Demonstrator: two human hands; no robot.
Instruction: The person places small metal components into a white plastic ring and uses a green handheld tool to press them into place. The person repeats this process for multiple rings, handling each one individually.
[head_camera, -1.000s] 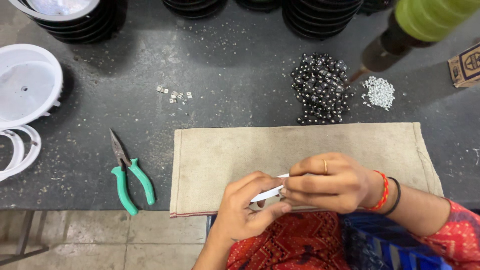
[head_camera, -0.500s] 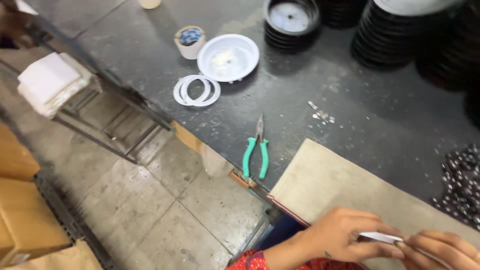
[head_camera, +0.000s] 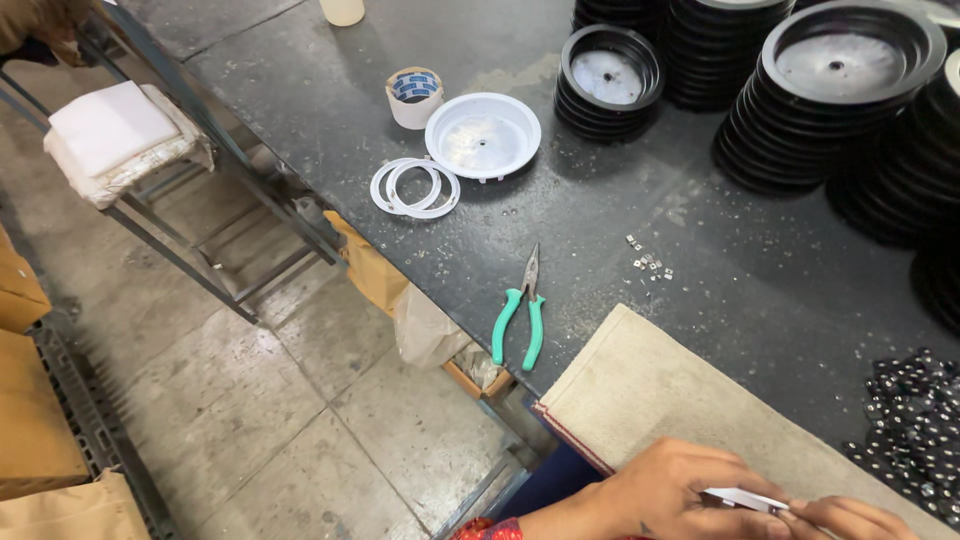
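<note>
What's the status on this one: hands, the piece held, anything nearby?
Left hand and right hand both pinch a small white strip. Hands over beige cloth mat. Green-handled pliers lie apart on the table, untouched.

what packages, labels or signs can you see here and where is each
Tape roll: far left of the dark table, beside the white dish; round, beige, with a blue and white patterned label on top.
Cardboard boxes: on the floor at the left edge; brown, plain.
No signs or screens in view.
</note>
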